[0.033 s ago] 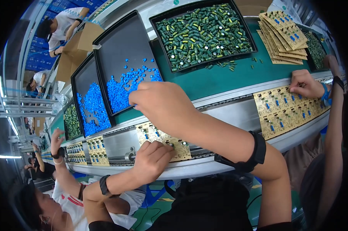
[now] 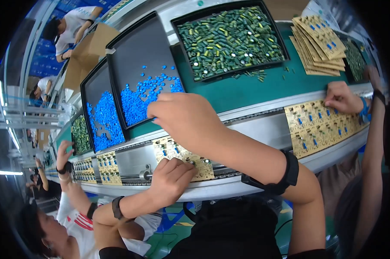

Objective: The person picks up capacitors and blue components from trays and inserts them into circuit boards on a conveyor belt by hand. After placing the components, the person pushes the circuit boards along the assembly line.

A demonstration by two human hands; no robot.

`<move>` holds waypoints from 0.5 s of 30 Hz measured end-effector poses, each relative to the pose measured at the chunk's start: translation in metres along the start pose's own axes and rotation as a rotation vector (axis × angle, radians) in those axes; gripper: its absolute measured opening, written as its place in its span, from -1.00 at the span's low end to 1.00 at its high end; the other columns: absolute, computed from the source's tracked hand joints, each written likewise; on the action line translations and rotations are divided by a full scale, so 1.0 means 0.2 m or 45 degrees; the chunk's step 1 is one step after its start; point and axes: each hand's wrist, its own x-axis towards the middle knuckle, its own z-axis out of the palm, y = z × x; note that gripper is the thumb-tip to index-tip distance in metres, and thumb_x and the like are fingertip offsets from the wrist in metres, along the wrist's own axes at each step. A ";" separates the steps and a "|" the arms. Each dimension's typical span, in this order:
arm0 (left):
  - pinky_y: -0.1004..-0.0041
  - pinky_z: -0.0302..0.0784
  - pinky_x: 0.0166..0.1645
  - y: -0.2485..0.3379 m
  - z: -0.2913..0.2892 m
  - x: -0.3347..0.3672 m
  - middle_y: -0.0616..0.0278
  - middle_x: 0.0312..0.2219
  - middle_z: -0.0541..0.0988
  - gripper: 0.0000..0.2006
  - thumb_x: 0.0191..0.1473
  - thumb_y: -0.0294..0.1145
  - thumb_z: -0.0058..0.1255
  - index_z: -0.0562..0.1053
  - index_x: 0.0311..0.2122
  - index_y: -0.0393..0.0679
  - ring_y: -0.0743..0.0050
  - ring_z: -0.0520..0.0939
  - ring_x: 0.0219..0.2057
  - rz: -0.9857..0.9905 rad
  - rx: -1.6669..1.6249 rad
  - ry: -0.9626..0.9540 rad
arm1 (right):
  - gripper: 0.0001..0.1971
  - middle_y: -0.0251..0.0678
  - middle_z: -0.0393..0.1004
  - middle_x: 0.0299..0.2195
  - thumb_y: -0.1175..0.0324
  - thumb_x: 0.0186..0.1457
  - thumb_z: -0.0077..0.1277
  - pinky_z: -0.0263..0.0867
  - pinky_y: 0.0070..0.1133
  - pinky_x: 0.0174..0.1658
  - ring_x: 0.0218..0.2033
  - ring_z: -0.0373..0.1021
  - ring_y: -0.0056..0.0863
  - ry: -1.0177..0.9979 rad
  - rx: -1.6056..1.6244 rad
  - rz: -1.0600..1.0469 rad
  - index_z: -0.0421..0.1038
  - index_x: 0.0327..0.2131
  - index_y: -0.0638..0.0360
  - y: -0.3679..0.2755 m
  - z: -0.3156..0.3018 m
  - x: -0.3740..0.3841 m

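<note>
Green matting (image 2: 242, 93) covered the worktop beyond a metal conveyor (image 2: 136, 162), whose chain-edged rails curved across the picture. On the conveyor, in front of the person, lay a tan circuit board (image 2: 203, 172), its face printed with fine marks and dotted with small green, dark and blue parts. Forearm and hands hid much of its upper right and lower left.

The left hand (image 2: 171, 183) rested at the board's near side, fingers bunched and curled down; what they gripped, if anything, could not be told. The right hand (image 2: 180, 116) hung above the far rail, thumb and forefinger drawn nearly together. A speck of blue showed at those tips, but whether it was pinched could not be made out.

Just beyond that hand stood a black tray (image 2: 138, 41) of blue parts (image 2: 134, 103), its near edge close to the rail. A deeper tray (image 2: 283, 45) of green cylinders (image 2: 229, 39) stood farther right. Along the conveyor, grey metal bed separated the board from smaller-looking ones on the left and from a wide board (image 2: 307, 129) on the right, where a co-worker's hand (image 2: 344, 98) touched the far edge.
</note>
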 end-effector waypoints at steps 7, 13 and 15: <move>0.43 0.37 -0.29 0.07 0.04 -0.01 0.26 -0.54 0.42 -0.85 -0.37 -0.36 -0.03 0.40 -0.57 -0.17 0.36 0.45 -0.37 -0.024 0.091 0.041 | -0.85 -0.23 0.47 -0.43 0.57 -0.07 0.11 0.32 -0.59 -0.35 -0.44 0.42 -0.39 -0.104 0.126 0.285 0.53 -0.34 0.23 -0.07 -0.17 -0.11; 0.40 0.39 -0.37 0.00 -0.12 0.03 0.28 -0.55 0.49 -0.87 -0.26 -0.39 0.01 0.44 -0.49 -0.16 0.35 0.52 -0.45 -0.170 -0.111 -0.051 | -0.86 -0.21 0.51 -0.40 0.59 -0.02 0.06 0.32 -0.61 -0.33 -0.42 0.43 -0.45 -0.122 -0.224 0.479 0.52 -0.32 0.29 -0.25 -0.34 -0.35; 0.33 0.40 -0.43 -0.08 -0.18 0.11 0.22 -0.63 0.48 -0.89 -0.27 -0.40 0.02 0.43 -0.52 -0.16 0.29 0.54 -0.52 -0.166 -0.082 0.053 | -0.87 -0.19 0.51 -0.42 0.60 -0.03 0.07 0.34 -0.59 -0.34 -0.43 0.44 -0.39 -0.184 -0.253 0.548 0.51 -0.34 0.29 -0.29 -0.32 -0.46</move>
